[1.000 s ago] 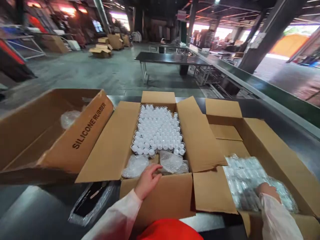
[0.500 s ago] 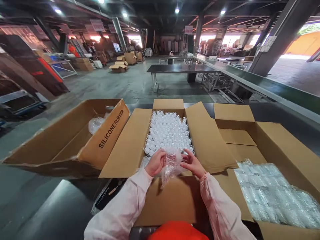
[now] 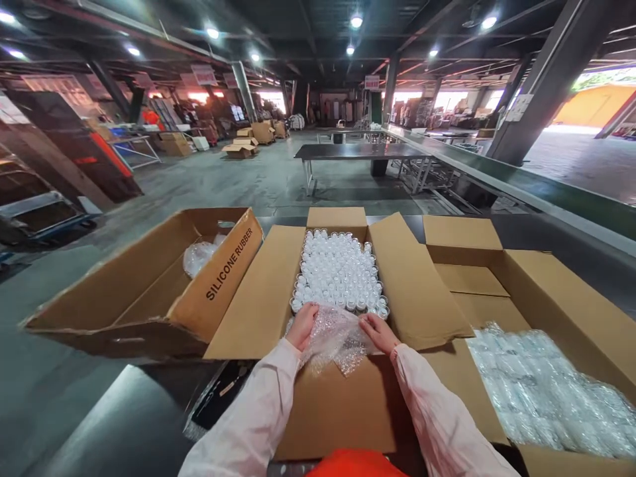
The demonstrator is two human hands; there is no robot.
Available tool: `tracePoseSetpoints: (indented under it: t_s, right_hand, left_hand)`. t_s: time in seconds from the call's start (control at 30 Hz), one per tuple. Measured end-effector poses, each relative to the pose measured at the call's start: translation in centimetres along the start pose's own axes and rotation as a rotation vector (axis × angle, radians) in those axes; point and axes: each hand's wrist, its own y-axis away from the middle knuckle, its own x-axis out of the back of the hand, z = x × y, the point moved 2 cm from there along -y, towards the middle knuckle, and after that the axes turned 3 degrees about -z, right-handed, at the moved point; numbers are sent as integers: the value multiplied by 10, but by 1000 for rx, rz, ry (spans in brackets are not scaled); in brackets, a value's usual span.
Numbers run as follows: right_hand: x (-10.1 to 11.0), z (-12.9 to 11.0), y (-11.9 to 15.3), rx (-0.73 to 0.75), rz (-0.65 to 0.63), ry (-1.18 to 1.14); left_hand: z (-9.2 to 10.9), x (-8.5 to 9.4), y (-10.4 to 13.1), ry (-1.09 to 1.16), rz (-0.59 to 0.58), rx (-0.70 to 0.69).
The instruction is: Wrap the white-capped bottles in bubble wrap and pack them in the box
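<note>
Between my hands a clear piece of bubble wrap (image 3: 334, 334) is stretched out over the near end of the middle carton. My left hand (image 3: 303, 326) pinches its left side, and my right hand (image 3: 378, 332) pinches its right edge. Just beyond lie many small clear containers with white tops (image 3: 340, 268), packed in rows inside the open cardboard box (image 3: 335, 411). The near flap of that box spreads toward me, beneath the wrap. Whether anything lies under the bubble wrap cannot be made out.
An open carton marked SILICONE RUBBER (image 3: 233, 262) stands at left, with a clear plastic bundle (image 3: 199, 257) inside. At right, another open carton (image 3: 561, 291) holds rows of bubble-wrapped items (image 3: 551, 391). A black table (image 3: 360, 152) and a conveyor (image 3: 517, 179) stand farther off.
The bubble wrap, bunched between my hands before, is now spread wider. My right hand has closed on its edge. The view has tipped up slightly.
</note>
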Motion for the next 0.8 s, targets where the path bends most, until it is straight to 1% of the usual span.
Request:
tracePoseSetpoints:
  t_s: [0.07, 0.13, 0.27, 0.37, 0.47, 0.57, 0.7, 0.8]
  right_hand:
    - [-8, 0, -1, -3, -15, -49]
    - [-12, -1, -3, -10, -31, -78]
    - [-11, -8, -8, -12, -54, -52]
    - [-11, -13, -10, -5, -38, -15]
    - [-15, -14, -11, -1, -10, -3]
    - [-17, -13, -13, 10, 24, 5]
    - [-16, -11, -19, 41, 67, 37]
    - [-15, -11, -22, 50, 82, 59]
  left_hand:
    - [7, 6, -2, -91, -17, -26]
    - [14, 12, -7, -204, -22, -63]
    - [30, 23, -17, -488, 51, -203]
    - [36, 28, -21, -683, 103, -284]
    - [35, 30, -23, -839, 131, -313]
    - [31, 32, -27, -952, 153, -310]
    - [23, 36, -40, -1041, 195, -279]
    - [17, 34, -48, -1072, 204, -272]
